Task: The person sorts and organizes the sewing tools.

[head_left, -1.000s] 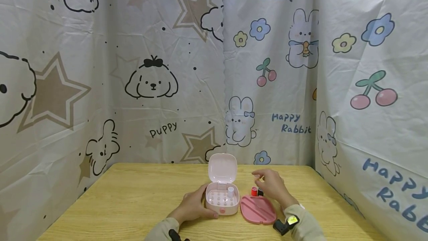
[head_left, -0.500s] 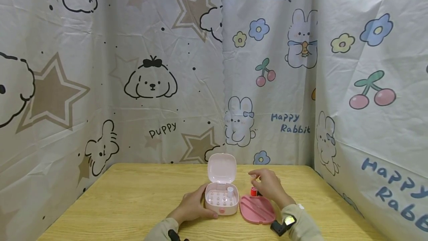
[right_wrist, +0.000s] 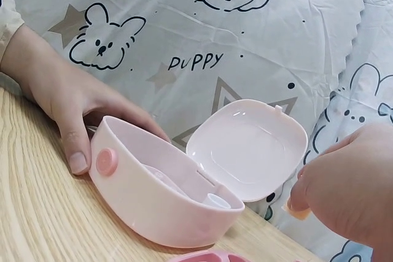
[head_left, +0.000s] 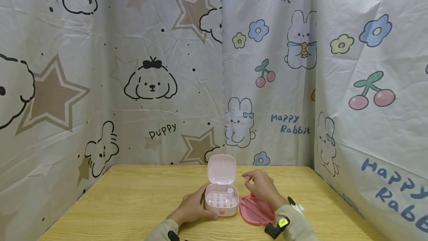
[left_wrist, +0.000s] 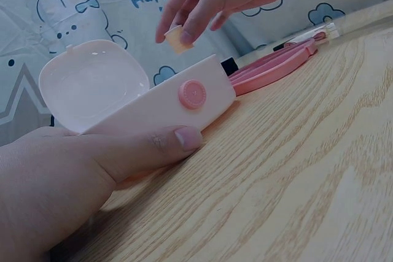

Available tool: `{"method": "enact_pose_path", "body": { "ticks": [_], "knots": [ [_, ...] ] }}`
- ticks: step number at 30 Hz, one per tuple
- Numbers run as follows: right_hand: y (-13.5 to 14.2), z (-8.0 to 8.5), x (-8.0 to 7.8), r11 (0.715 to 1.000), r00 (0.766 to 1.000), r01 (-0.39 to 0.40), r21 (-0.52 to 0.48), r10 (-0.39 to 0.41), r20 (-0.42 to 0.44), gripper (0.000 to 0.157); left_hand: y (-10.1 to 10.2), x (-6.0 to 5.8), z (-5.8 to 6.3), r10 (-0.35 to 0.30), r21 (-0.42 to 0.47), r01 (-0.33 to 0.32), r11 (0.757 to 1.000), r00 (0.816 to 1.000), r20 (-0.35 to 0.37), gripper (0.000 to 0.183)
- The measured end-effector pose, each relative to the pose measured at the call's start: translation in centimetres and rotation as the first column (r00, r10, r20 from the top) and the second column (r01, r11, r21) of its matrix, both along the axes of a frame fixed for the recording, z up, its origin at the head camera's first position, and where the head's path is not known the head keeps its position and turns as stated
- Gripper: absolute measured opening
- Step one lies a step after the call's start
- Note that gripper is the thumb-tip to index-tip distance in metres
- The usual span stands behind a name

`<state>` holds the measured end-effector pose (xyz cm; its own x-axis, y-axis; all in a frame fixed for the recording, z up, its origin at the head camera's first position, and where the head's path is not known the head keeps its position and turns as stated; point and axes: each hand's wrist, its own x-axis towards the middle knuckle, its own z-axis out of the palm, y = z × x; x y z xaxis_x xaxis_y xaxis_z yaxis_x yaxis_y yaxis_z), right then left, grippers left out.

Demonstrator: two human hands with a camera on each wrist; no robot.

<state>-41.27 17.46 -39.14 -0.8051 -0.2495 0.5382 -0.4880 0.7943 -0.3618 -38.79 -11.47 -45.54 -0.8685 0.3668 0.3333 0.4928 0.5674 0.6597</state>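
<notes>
A pale pink sewing box (head_left: 230, 212) stands on the table with its lid (head_left: 222, 169) raised. My left hand (head_left: 190, 207) holds the box's left side, thumb along the front near the round pink button (left_wrist: 193, 94). Inside, rows of small pegs show, and a white thread spool (head_left: 230, 192) stands at the back right. My right hand (head_left: 262, 187) pinches a small peach thread spool (left_wrist: 178, 40) between thumb and fingers, above and right of the box; the hand hides this spool in the head view. A red spool (head_left: 252, 194) shows partly below the right hand.
A darker pink tray (head_left: 257, 211) with long grooves lies right of the box. Between box and tray, a black spool (left_wrist: 229, 65) shows in the left wrist view. Printed curtains (head_left: 153, 122) hang behind the wooden table (head_left: 140, 196).
My right hand has moved left toward the box, passing over the red and black spools and now covering most of them. The left hand stays on the box.
</notes>
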Motion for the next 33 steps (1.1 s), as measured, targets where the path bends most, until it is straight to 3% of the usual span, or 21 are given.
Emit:
{"method": "enact_pose_path", "body": {
  "ticks": [16,26,33],
  "knots": [
    [-2.6,0.6,-0.2,0.998,0.998,-0.059,-0.002,0.059,-0.01,0.025,-0.1,0.1,0.1,0.006,-0.012,-0.006,1.0,1.0,-0.014,0.117],
    [-4.6,0.1,-0.2,0.99,0.993,-0.116,0.075,0.118,-0.019,0.023,0.0,0.0,0.0,-0.007,-0.011,0.006,1.0,1.0,-0.03,0.117],
    [-6.0,-0.1,-0.5,0.986,0.992,-0.122,0.114,0.12,0.028,0.022,0.0,-0.2,-0.2,0.004,-0.023,-0.004,1.0,1.0,-0.016,0.116]
  ]
}}
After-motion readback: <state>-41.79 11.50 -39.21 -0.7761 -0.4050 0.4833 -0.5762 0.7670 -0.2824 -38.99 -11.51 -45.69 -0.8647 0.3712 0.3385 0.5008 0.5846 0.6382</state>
